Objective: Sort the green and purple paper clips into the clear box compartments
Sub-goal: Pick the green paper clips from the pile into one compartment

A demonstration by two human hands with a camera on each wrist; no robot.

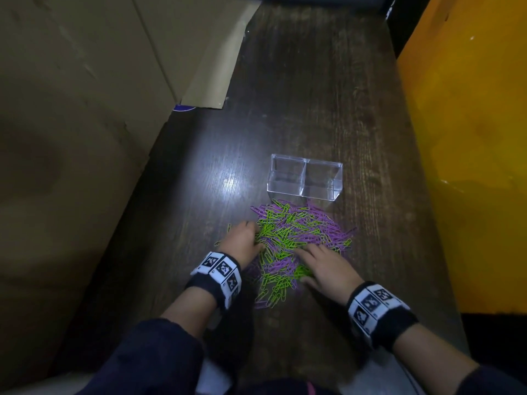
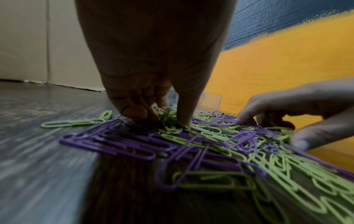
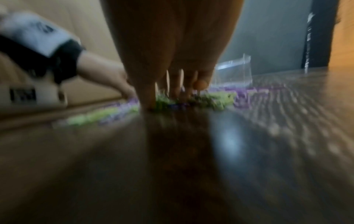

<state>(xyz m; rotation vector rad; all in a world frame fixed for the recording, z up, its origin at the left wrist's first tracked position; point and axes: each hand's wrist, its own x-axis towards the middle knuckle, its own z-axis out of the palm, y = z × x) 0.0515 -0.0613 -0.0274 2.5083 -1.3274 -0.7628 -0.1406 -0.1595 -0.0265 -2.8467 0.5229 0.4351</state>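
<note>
Fingers (image 2: 134, 111) of the left hand (image 1: 241, 240) are curling into thin green wire clips (image 1: 275, 235). Right hand (image 1: 325, 266) is lying flat, fingers relaxed, on the mixed purple clips (image 1: 319, 223) before the clear box (image 1: 305, 178) on the grained worktop (image 1: 313, 95).

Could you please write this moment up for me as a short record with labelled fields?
surface: dark wooden table
pile: mixed green and purple paper clips, loose on the table
clear box: two compartments, both appear empty, just beyond the pile
left hand: fingers curled into green clips at the pile's left edge
right hand: fingers spread on the pile's near right side
surroundings: cardboard at left, yellow surface at right
progress: nothing sorted yet
</note>
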